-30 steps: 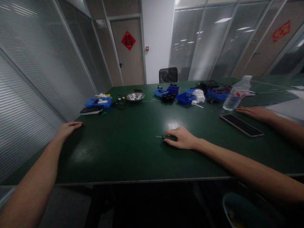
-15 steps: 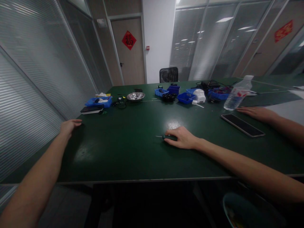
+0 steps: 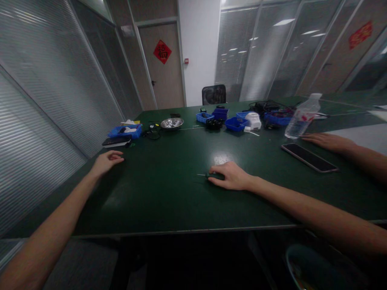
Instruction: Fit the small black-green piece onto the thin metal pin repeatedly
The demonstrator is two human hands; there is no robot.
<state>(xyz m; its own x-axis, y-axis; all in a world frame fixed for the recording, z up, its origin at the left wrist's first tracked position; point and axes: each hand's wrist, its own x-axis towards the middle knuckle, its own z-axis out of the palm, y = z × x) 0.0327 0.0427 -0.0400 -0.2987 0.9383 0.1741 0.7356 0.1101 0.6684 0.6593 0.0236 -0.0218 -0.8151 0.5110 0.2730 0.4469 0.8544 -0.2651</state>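
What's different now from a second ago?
The left hand has moved right, inward over the table; whether it holds anything is too small to tell. No visible pick-up or release. Unchanged: the right hand keeps its grip on the screwdriver, and the bottle, phone and other person's hand stay put.

Clear bottle [image 3: 302, 117] near a phone [image 3: 310, 158]; black chair [image 3: 214, 95] beyond.
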